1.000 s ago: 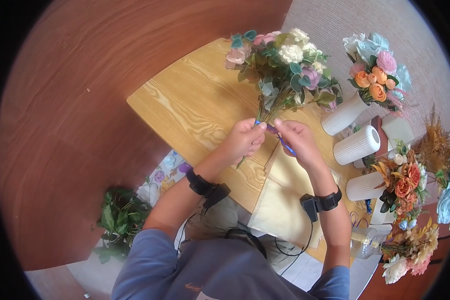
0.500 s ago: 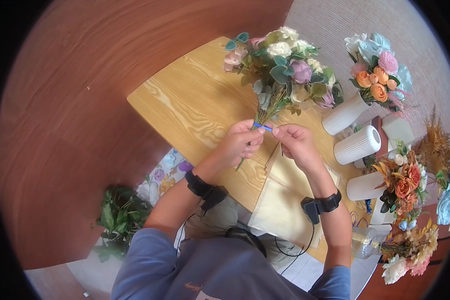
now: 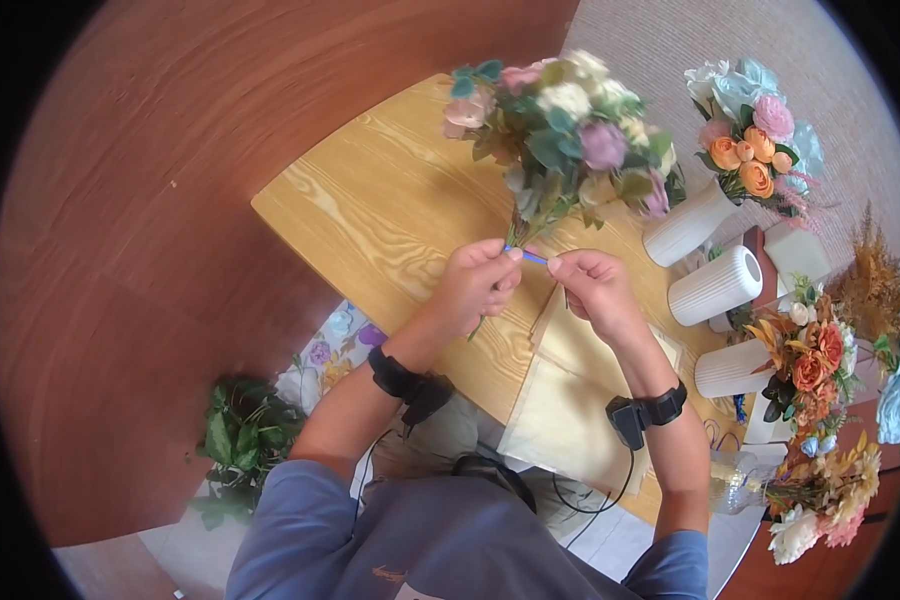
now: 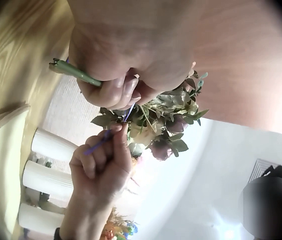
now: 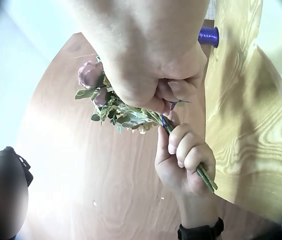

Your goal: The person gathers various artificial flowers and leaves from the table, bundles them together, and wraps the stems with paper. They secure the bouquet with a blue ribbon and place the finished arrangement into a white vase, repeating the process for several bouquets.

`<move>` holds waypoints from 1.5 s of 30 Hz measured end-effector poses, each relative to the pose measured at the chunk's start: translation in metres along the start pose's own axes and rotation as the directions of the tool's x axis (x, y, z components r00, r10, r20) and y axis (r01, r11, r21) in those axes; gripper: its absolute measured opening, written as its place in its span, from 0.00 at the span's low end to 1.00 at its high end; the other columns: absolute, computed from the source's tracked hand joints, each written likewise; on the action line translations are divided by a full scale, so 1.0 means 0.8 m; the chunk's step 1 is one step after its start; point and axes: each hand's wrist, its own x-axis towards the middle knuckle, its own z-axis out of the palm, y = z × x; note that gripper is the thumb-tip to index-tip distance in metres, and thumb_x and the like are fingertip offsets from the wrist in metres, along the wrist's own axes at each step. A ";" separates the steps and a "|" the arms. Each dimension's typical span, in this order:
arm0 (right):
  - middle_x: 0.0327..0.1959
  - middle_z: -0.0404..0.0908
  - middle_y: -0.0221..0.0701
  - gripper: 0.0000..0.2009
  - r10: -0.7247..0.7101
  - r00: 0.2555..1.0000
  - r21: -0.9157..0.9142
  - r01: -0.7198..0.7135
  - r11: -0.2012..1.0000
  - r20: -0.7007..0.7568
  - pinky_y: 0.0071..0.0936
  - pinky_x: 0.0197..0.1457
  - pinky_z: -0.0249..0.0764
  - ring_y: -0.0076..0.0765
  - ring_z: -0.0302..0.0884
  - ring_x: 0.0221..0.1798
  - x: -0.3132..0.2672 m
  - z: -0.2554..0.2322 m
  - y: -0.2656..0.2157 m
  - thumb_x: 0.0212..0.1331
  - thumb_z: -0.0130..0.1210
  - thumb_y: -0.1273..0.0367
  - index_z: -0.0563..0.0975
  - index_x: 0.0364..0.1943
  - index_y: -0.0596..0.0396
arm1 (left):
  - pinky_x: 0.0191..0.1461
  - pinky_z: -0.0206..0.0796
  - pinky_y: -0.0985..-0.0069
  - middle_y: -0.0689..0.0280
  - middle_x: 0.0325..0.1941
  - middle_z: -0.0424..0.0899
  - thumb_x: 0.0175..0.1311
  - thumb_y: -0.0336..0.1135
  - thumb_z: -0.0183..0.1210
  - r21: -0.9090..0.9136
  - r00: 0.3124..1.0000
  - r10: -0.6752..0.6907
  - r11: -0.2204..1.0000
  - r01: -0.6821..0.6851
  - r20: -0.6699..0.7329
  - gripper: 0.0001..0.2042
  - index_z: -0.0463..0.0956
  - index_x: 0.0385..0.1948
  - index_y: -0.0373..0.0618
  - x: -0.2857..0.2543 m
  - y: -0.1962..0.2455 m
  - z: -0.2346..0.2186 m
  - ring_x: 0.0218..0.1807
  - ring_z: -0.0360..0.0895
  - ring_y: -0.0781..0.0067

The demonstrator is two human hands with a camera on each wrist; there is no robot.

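Note:
My left hand (image 3: 482, 285) grips the stems of a bouquet (image 3: 602, 148) of white, pink and purple flowers with green leaves. The stem ends (image 5: 207, 179) poke out below its curled fingers in the right wrist view. A narrow blue-purple ribbon (image 3: 535, 258) crosses the stems at the left thumb. To its right, my right hand (image 3: 597, 290) pinches the ribbon between thumb and forefinger, with a short straight stretch running between the hands. In the left wrist view, a loose length of ribbon (image 4: 98, 143) lies across the right fingers. The flower heads lean away over the table.
Under the hands is a wooden table (image 3: 370, 200) with cream sheets (image 3: 570, 400). White ribbed vases (image 3: 715, 287) and other flower arrangements (image 3: 755, 150) stand along the right. A purple ribbon spool (image 5: 209, 37) shows in the right wrist view. Leafy greenery (image 3: 245, 430) lies at lower left.
The ribbon went from hanging loose by the right hand to a straight stretch between both hands. The right hand has dropped slightly, and the bouquet has turned and shifted a little left.

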 end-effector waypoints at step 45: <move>0.19 0.77 0.30 0.11 -0.477 0.879 -0.558 0.388 0.733 -0.015 0.22 0.24 0.65 0.22 0.71 0.21 -0.003 0.036 -0.050 0.60 0.55 0.66 0.82 0.32 0.61 | 0.17 0.49 0.86 0.72 0.21 0.70 0.70 0.35 0.49 -0.005 0.996 0.094 0.996 -0.094 -0.005 0.07 0.73 0.33 0.45 0.008 -0.010 -0.020 0.17 0.61 0.85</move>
